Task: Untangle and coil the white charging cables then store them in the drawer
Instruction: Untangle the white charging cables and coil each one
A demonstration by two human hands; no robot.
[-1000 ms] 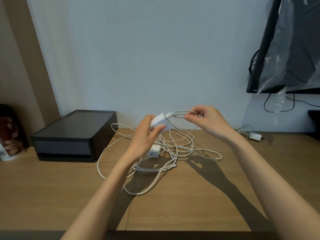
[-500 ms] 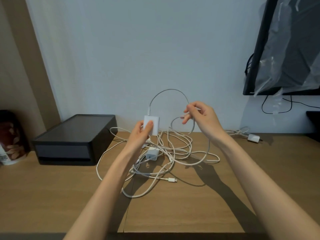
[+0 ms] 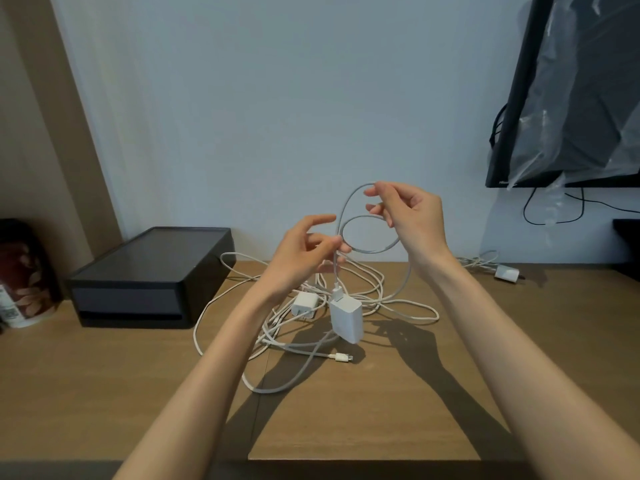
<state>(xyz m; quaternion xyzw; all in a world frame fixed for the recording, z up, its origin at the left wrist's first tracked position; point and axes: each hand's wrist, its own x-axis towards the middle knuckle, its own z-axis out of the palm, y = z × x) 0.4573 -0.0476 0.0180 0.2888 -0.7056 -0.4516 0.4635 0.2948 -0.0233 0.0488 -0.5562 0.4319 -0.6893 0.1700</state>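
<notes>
Wooden desk (image 3: pixel 398 410) by a pale wall, left hand (image 3: pixel 304 252) pinching a cable (image 3: pixel 367 249) above its hanging charger (image 3: pixel 346 318), right hand (image 3: pixel 412 216) half-curled, fingertips gripping the cable's upper loop.

white cables (image 3: pixel 360 299) and white charger block (image 3: pixel 346 319) at centre frame. black drawer box (image 3: pixel 145 271) at left, grey-fronted. light brown wood-grain counter (image 3: pixel 346 410). dark red container (image 3: pixel 24 271) with pale leaf pattern at far left. pale blue-grey wall (image 3: pixel 277 98). black screen (image 3: pixel 571 98) at upper right.
</notes>
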